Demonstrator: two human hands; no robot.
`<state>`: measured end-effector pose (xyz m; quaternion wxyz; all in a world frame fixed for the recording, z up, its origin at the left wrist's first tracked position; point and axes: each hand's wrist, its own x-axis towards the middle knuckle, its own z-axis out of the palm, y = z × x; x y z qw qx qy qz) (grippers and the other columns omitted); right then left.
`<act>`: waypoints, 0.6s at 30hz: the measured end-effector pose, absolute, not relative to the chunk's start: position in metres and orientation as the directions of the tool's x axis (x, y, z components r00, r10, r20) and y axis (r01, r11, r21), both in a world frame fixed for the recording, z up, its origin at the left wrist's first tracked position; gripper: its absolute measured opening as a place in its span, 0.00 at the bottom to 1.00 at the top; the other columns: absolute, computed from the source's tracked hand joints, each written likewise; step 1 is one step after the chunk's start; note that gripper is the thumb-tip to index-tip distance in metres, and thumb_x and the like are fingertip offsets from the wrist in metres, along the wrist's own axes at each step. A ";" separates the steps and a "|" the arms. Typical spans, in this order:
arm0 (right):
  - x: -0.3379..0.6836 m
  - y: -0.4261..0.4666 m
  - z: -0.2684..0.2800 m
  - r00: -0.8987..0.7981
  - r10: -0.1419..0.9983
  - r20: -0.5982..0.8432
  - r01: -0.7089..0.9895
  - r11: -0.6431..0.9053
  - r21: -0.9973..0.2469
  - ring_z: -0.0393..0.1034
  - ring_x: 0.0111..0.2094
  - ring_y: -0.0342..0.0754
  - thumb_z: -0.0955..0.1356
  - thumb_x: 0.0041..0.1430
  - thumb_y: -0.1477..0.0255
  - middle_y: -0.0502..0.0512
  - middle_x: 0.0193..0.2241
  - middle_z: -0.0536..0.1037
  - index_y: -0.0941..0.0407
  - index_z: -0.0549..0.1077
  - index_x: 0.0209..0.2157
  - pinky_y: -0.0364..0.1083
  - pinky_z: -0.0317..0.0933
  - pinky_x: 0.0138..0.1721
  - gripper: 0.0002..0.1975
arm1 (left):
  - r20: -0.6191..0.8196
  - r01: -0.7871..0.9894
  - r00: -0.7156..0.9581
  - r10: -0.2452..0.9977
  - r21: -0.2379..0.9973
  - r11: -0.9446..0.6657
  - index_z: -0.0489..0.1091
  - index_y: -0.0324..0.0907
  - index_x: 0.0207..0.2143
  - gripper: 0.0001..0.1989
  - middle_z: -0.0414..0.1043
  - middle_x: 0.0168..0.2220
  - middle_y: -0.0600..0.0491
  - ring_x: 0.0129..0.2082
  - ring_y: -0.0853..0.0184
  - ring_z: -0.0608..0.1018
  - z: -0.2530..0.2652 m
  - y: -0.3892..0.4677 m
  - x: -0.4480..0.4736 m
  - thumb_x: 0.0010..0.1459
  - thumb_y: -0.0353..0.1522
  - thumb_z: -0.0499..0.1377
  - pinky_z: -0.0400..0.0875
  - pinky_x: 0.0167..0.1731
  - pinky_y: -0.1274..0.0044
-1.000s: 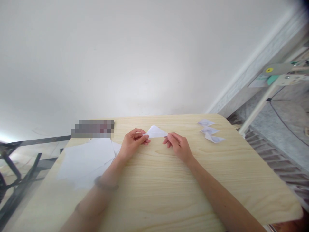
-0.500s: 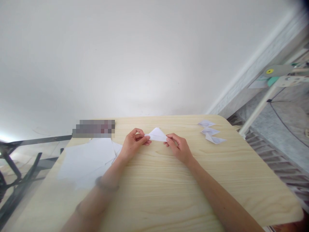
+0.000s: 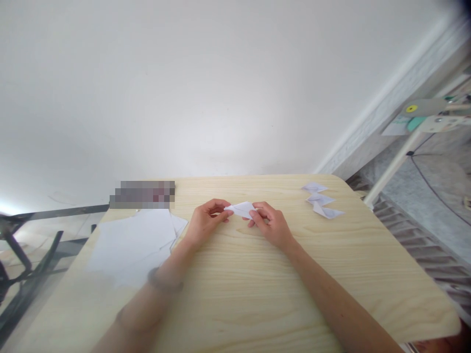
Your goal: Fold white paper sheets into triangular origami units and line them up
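Observation:
A small folded piece of white paper is held between my two hands over the middle of the wooden table. My left hand pinches its narrow left tip between thumb and fingers. On the other side, my right hand grips the right part, thumb in front and fingers partly hidden behind. To the right lie three folded white paper shapes with pointed ends: one at the back, a middle one and a front one.
Loose white paper sheets lie overlapping on the table's left side, partly behind my left forearm. A blurred-out dark item sits at the back left corner. The wooden table stands against a white wall.
The folded paper has turned from a wide triangle with its peak up to a slimmer, tilted shape. My right fingers have shifted further over its right side.

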<state>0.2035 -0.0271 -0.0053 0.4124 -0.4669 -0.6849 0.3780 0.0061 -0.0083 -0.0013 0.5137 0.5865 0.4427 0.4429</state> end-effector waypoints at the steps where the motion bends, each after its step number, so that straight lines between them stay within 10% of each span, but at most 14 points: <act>1: 0.203 -0.027 -0.006 -0.219 0.951 0.220 0.338 0.285 -0.897 0.73 0.27 0.45 0.60 0.58 0.66 0.55 0.30 0.78 0.56 0.64 0.40 0.42 0.65 0.30 0.11 | 0.069 0.097 0.206 0.976 0.991 -0.091 0.70 0.38 0.36 0.14 0.73 0.35 0.49 0.31 0.67 0.74 -0.001 -0.008 0.006 0.48 0.36 0.60 0.71 0.32 0.75; 8: 0.203 -0.027 -0.008 -0.182 0.925 0.333 0.448 0.379 -0.809 0.74 0.28 0.44 0.60 0.58 0.67 0.52 0.29 0.77 0.55 0.65 0.39 0.40 0.64 0.28 0.09 | 0.145 0.282 0.207 0.968 0.938 -0.201 0.71 0.39 0.35 0.13 0.72 0.42 0.47 0.42 0.62 0.73 0.006 -0.011 0.004 0.51 0.38 0.57 0.70 0.34 0.76; 18: 0.206 -0.026 -0.007 -0.274 0.892 0.361 0.547 0.453 -0.704 0.73 0.31 0.45 0.59 0.59 0.68 0.53 0.32 0.77 0.54 0.67 0.39 0.41 0.64 0.33 0.09 | 0.048 0.421 0.260 0.964 0.893 -0.158 0.73 0.39 0.32 0.14 0.76 0.33 0.51 0.29 0.66 0.75 0.009 -0.012 0.004 0.50 0.40 0.57 0.68 0.30 0.78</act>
